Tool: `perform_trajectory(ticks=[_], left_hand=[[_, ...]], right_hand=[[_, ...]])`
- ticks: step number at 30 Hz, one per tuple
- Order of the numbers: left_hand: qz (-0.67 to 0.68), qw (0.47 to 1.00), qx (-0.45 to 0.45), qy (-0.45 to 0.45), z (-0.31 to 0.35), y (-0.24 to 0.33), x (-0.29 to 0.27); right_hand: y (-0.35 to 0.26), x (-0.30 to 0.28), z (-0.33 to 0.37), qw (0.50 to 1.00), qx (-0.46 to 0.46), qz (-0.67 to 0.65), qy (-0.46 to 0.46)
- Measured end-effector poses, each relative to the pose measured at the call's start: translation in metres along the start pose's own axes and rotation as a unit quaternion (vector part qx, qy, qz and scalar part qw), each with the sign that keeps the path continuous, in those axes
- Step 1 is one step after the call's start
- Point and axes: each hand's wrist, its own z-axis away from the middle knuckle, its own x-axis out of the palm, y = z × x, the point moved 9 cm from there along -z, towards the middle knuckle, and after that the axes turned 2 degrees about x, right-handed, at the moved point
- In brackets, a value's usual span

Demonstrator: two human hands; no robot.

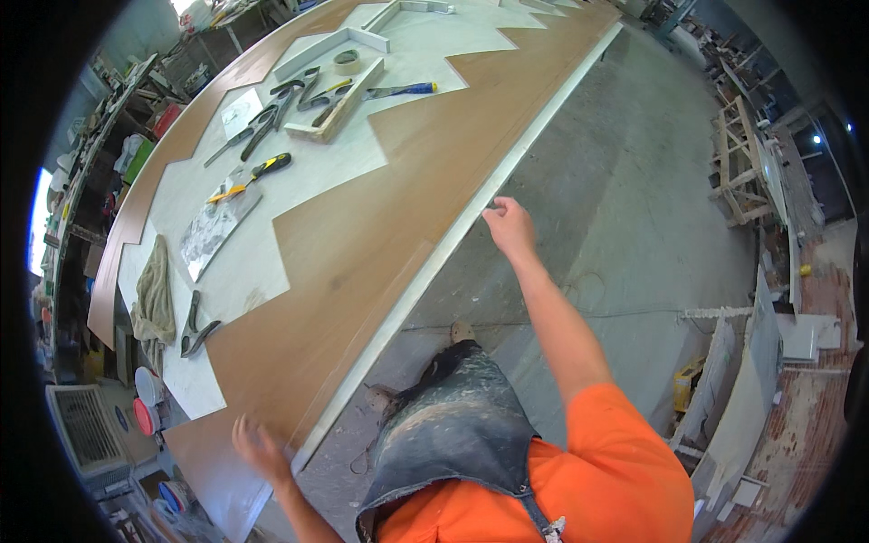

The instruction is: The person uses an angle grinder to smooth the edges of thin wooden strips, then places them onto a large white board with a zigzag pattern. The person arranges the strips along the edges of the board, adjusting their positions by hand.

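Observation:
My left hand (261, 448) is over the near end of a brown wood-look plank (362, 237), its fingers apart and slightly blurred. Along the table's white right edge (471, 217), my right hand (511, 228) has its fingertips curled together. A small dark spot shows at those fingertips, too small to name. Zigzag-edged brown planks border both long sides of the white tabletop (335, 163). On it are a yellow-black screwdriver (272, 166), a pencil (226, 193), a spring clamp (195, 328), more clamps (264, 122) and a roll of tape (347, 61).
A crumpled cloth (154, 294) lies at the left of the tabletop. White L-shaped pieces (335, 45) and a blue-handled tool (403, 90) lie farther off. Buckets (148, 387) stand below the left edge. A wooden rack (742, 163) and leaning boards (738, 398) are to the right.

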Motion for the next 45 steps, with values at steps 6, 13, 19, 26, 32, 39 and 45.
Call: perform_trajectory(ticks=[6,13,19,26,32,39,45], left_hand=[[0.116,0.979,0.136,-0.096,-0.038,0.263,0.092],[0.091,0.968,0.201,-0.122,-0.058,0.363,0.145],[0.074,0.968,0.219,-0.101,-0.065,0.368,0.162],[0.093,0.967,0.218,-0.095,-0.065,0.366,0.165],[0.085,0.968,0.208,-0.108,-0.064,0.359,0.166],[0.113,0.966,0.207,-0.108,-0.068,0.359,0.162],[0.110,0.966,0.206,-0.112,-0.068,0.359,0.163]], right_hand=[[-0.002,0.006,-0.115,0.993,-0.015,0.119,0.011],[-0.017,-0.005,-0.139,0.992,0.038,0.120,-0.030],[-0.021,0.001,-0.142,0.987,0.055,0.140,-0.053],[-0.009,-0.003,-0.147,0.987,0.076,0.136,-0.031],[-0.024,0.003,-0.137,0.988,0.085,0.125,-0.044],[0.008,0.017,-0.153,0.990,0.088,0.104,-0.031],[0.010,0.016,-0.152,0.993,0.070,0.089,0.022]])
